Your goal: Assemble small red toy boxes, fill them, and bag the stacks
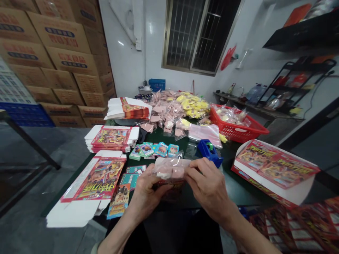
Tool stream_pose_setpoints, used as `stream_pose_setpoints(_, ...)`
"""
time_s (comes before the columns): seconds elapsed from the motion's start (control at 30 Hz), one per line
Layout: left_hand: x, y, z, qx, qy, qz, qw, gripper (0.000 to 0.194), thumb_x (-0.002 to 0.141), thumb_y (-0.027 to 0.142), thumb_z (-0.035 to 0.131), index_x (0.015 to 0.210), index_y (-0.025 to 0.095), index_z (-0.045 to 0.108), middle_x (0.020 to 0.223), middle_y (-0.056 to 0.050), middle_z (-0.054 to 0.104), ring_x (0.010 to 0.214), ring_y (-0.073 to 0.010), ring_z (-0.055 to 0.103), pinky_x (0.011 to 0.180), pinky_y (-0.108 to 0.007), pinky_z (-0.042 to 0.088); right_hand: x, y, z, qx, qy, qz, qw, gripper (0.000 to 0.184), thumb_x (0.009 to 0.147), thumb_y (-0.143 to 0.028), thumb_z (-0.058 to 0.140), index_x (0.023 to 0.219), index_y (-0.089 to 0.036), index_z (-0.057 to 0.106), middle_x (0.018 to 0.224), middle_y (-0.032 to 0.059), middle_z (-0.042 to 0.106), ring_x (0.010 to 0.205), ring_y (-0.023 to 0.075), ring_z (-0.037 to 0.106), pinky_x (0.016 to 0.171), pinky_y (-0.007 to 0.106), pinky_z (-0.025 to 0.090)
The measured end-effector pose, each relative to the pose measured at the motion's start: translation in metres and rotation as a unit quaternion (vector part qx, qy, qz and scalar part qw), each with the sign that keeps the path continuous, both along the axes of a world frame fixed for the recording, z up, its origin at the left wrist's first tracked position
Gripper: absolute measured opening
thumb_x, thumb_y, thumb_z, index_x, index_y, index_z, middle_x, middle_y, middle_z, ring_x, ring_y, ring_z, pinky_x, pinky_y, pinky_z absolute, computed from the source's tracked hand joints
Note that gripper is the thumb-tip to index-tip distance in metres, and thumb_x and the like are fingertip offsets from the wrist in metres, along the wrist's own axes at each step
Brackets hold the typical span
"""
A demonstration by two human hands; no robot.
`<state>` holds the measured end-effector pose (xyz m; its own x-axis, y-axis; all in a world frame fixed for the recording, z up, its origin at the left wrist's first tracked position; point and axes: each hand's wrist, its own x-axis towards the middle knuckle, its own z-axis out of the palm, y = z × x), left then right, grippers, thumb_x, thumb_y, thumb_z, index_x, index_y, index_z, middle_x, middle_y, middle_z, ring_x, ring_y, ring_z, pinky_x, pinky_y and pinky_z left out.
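Note:
Low over the table's front edge, both my hands grip a small red printed box point(171, 185) with a white flap point(172, 161) standing up behind. At its top is a clear plastic packet point(177, 172) with pink and whitish contents; whether it is partly inside the box I cannot tell. My left hand point(148, 190) pinches the left side, thumb in front. On the right side, the fingers of my right hand point(208, 183) are closed at the packet's edge. Just behind lie small stacks of cards point(152, 150) and a blue tape dispenser point(210, 152).
Flat red cartons point(103, 176) are stacked at left. Pink packets point(166, 106) and yellow packets point(194, 105) are heaped at the back. A red basket point(235, 132) and a display box point(275, 165) with filled boxes stand at right. Clear plastic bags point(205, 134) lie mid-table.

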<state>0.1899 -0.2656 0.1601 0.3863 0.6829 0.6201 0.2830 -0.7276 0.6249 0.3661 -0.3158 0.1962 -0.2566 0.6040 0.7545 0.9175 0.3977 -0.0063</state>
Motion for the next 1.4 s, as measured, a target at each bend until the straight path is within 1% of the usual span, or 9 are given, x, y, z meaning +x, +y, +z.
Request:
stream_pose_setpoints(0.23, 0.002, 0.002, -0.009, 0.055, -0.021, -0.008, 0.998, 0.013, 0.071, 0.012, 0.067, 0.081, 0.019, 0.07, 0.079, -0.003, 0.064, 0.073, -0.0162, 0.061, 0.062, -0.026, 0.051, -0.003, -0.011, 0.011, -0.134, -0.056, 0.031, 0.989, 0.017, 0.087, -0.012, 0.045, 0.085, -0.017, 0.061, 0.086, 0.0072, 0.06, 0.08, 0.0194, 0.048, 0.07, 0.033, 0.04)
stream_pose_setpoints(0.4, 0.003, -0.001, -0.009, 0.059, -0.017, -0.002, 0.998, 0.006, 0.073, 0.014, 0.065, 0.075, 0.018, 0.068, 0.074, -0.003, 0.06, 0.067, -0.0148, 0.06, 0.058, -0.024, 0.051, -0.006, -0.011, 0.01, -0.066, -0.009, -0.008, 0.998, 0.019, 0.086, -0.013, 0.045, 0.075, -0.018, 0.06, 0.078, 0.0073, 0.056, 0.074, 0.0206, 0.048, 0.062, 0.032, 0.04)
stream_pose_setpoints(0.57, 0.002, -0.004, -0.002, 0.06, -0.038, -0.012, 0.997, 0.008, 0.077, 0.019, 0.062, 0.084, 0.019, 0.067, 0.078, -0.002, 0.061, 0.068, -0.014, 0.062, 0.058, -0.021, 0.053, -0.018, -0.005, -0.01, -0.011, 0.132, 0.037, 0.99, 0.018, 0.085, -0.009, 0.043, 0.098, -0.018, 0.053, 0.081, 0.0034, 0.062, 0.072, 0.0167, 0.057, 0.064, 0.029, 0.046)
stream_pose_setpoints(0.73, -0.005, 0.0, -0.009, 0.062, -0.028, -0.035, 0.997, 0.008, 0.073, 0.012, 0.066, 0.074, 0.02, 0.068, 0.082, -0.002, 0.064, 0.077, -0.0154, 0.063, 0.064, -0.021, 0.052, -0.024, -0.004, -0.016, -0.128, 0.239, 0.093, 0.958, 0.034, 0.078, -0.001, 0.044, 0.105, -0.021, 0.047, 0.092, 0.0013, 0.065, 0.082, 0.0136, 0.062, 0.072, 0.025, 0.049)
stream_pose_setpoints(0.87, -0.004, 0.007, -0.011, 0.062, -0.043, 0.001, 0.997, 0.011, 0.068, 0.009, 0.069, 0.071, 0.02, 0.068, 0.079, -0.001, 0.064, 0.072, -0.0136, 0.061, 0.06, -0.02, 0.05, -0.018, -0.006, -0.01, -0.171, 0.161, 0.084, 0.968, 0.023, 0.081, -0.007, 0.044, 0.1, -0.018, 0.051, 0.094, 0.0068, 0.063, 0.088, 0.0203, 0.058, 0.078, 0.036, 0.048)
stream_pose_setpoints(1.07, 0.0, 0.017, -0.007, 0.059, -0.016, 0.013, 0.998, 0.011, 0.07, 0.012, 0.069, 0.079, 0.019, 0.067, 0.08, -0.002, 0.063, 0.074, -0.015, 0.059, 0.064, -0.024, 0.049, -0.015, -0.01, -0.006, -0.049, 0.13, 0.026, 0.99, 0.031, 0.082, -0.013, 0.051, 0.113, -0.017, 0.049, 0.113, 0.0127, 0.052, 0.107, 0.0259, 0.049, 0.088, 0.046, 0.043)
stream_pose_setpoints(1.17, 0.001, 0.017, -0.007, 0.065, -0.018, 0.008, 0.998, 0.01, 0.073, 0.013, 0.065, 0.081, 0.018, 0.066, 0.08, -0.002, 0.061, 0.073, -0.0146, 0.059, 0.061, -0.023, 0.049, -0.02, -0.009, 0.007, 0.046, 0.091, 0.072, 0.992, 0.042, 0.083, -0.011, 0.052, 0.124, -0.016, 0.043, 0.128, 0.0158, 0.043, 0.119, 0.0259, 0.042, 0.093, 0.043, 0.041)
stream_pose_setpoints(1.27, 0.001, 0.016, -0.01, 0.088, -0.015, 0.013, 0.996, 0.01, 0.074, 0.013, 0.064, 0.083, 0.018, 0.063, 0.081, -0.002, 0.057, 0.071, -0.0138, 0.058, 0.06, -0.023, 0.049, -0.022, 0.0, 0.013, 0.046, 0.002, 0.131, 0.99, 0.029, 0.085, -0.011, 0.052, 0.113, -0.018, 0.053, 0.116, 0.0096, 0.057, 0.11, 0.0226, 0.049, 0.089, 0.038, 0.043)
stream_pose_setpoints(1.4, -0.001, 0.017, -0.024, 0.144, -0.024, 0.046, 0.988, 0.021, 0.074, 0.016, 0.067, 0.093, 0.018, 0.059, 0.101, -0.007, 0.057, 0.094, -0.0197, 0.059, 0.078, -0.031, 0.052, -0.017, 0.006, 0.007, 0.024, 0.046, 0.108, 0.993, 0.014, 0.084, -0.012, 0.054, 0.096, -0.017, 0.059, 0.087, 0.0055, 0.064, 0.083, 0.0172, 0.055, 0.072, 0.031, 0.047)
